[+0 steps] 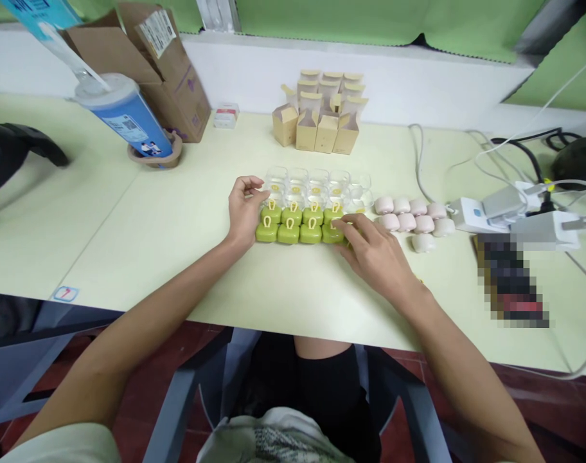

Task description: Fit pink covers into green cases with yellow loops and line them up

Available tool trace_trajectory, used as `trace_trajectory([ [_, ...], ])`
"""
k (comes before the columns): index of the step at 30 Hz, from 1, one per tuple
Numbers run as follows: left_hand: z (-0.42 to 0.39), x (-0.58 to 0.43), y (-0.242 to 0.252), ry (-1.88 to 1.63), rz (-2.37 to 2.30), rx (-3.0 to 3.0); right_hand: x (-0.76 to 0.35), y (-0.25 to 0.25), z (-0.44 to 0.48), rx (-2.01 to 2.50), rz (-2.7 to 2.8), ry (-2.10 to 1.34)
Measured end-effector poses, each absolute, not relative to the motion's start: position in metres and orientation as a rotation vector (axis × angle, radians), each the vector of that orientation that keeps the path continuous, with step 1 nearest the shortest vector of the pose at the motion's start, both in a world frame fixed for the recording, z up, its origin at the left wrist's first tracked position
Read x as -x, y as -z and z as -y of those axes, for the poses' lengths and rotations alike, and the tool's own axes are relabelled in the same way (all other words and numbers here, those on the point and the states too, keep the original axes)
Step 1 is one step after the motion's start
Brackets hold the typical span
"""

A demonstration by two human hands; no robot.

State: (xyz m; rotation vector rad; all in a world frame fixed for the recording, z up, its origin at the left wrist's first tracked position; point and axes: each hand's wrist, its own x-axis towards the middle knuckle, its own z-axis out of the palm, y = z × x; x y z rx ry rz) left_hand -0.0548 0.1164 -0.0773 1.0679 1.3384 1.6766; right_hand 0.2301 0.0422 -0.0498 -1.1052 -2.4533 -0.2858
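Observation:
Small shiny green cases (288, 233), each with a pale yellow loop on top, stand in two close rows in front of me. At the left end of these rows, my left hand (245, 209) rests on its side, thumb and fingers loosely bent and apart, with nothing seen in them. My right hand (374, 251) is closed around a green case (332, 233) at the right end, covering part of it. Right behind the green rows lie clear plastic covers (317, 177) with small yellow marks. Several pale pink rounded pieces (407, 222) sit to the right.
Open small cardboard boxes (326, 132) stand by the wall. A blue canister (136, 125) and a large brown carton (177, 77) are at the back left. White chargers (546, 228) with cables and a pixelated dark object (509, 280) lie on the right. The table edge runs before me.

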Motion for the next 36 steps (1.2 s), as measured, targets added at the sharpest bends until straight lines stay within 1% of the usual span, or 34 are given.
trace_trajectory([
  [4, -0.117, 0.054, 0.079, -1.669, -1.381, -1.092, -0.245, 0.040, -0.048, 1.216, 2.337, 0.057],
  [8, -0.118, 0.055, 0.082, -1.662, -1.374, -1.116, -0.259, 0.036, -0.056, 1.285, 2.400, -0.138],
  [13, -0.120, 0.059, 0.086, -1.659, -1.369, -1.173, -0.266, 0.038, -0.060, 1.360, 2.444, -0.182],
  [16, -0.120, 0.060, 0.088, -1.669, -1.366, -1.173, -0.273, 0.026, -0.059, 1.295, 2.402, -0.243],
  [21, -0.120, 0.059, 0.088, -1.674, -1.341, -1.149, -0.278, 0.000, -0.052, 1.176, 2.123, -0.317],
  [23, -0.123, 0.062, 0.088, -1.701, -1.340, -1.148, -0.267, -0.001, -0.045, 1.108, 2.105, -0.410],
  [26, -0.135, 0.076, 0.086, -1.834, -1.386, -1.166, -0.233, 0.009, -0.026, 0.996, 2.241, -0.511],
  [28, -0.143, 0.086, 0.081, -1.958, -1.414, -1.200, -0.204, 0.021, -0.012, 0.999, 2.412, -0.433],
  [30, -0.142, 0.092, 0.069, -2.087, -1.425, -1.247, -0.179, 0.031, -0.001, 1.088, 2.590, -0.230],
  [33, -0.113, 0.086, 0.041, -2.276, -1.358, -1.414, -0.160, 0.037, 0.008, 1.253, 2.685, -0.060],
  [35, -0.075, 0.075, 0.023, -2.261, -1.222, -1.687, -0.169, 0.032, 0.012, 1.289, 2.624, -0.081],
  [36, -0.052, 0.068, 0.017, -2.132, -1.159, -1.828, -0.180, 0.027, 0.014, 1.301, 2.549, -0.119],
])
